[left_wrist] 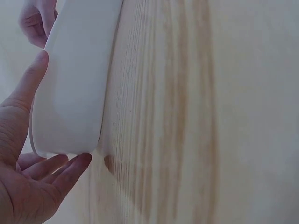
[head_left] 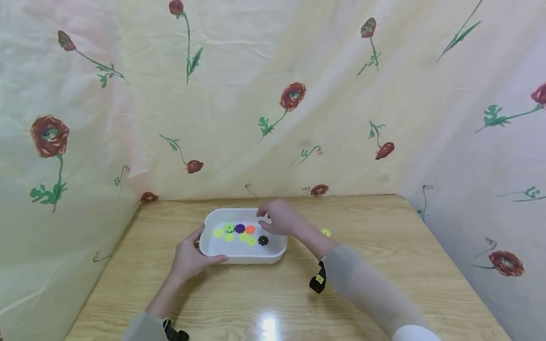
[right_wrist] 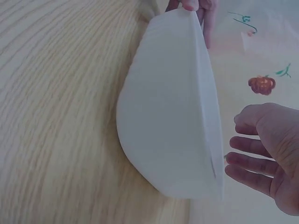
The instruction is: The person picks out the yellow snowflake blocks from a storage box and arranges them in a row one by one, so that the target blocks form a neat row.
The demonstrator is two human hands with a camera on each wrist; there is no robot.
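Observation:
A white rectangular plastic tub [head_left: 256, 259] stands on the table, with several small flower-shaped pieces on its floor. They include a purple one [head_left: 240, 228], an orange one [head_left: 250, 229], a black one [head_left: 263, 240] and yellow-green ones [head_left: 229, 237]. My left hand [head_left: 191, 255] grips the tub's left end, thumb along the front wall and fingers against the end wall. Over the tub's right end hovers my right hand [head_left: 279, 219], fingers loosely bent and thumb apart. In the right wrist view that hand [right_wrist: 266, 149] shows nothing between its fingers, beside the tub's rim [right_wrist: 208, 102].
One yellow-green flower piece [head_left: 326, 232] lies on the wooden table [head_left: 264, 293] to the right of the tub, just beyond my right forearm. A flower-printed cloth [head_left: 239, 118] hangs behind the table and along both sides. Black wrist cameras [head_left: 317, 282] are strapped to both wrists.

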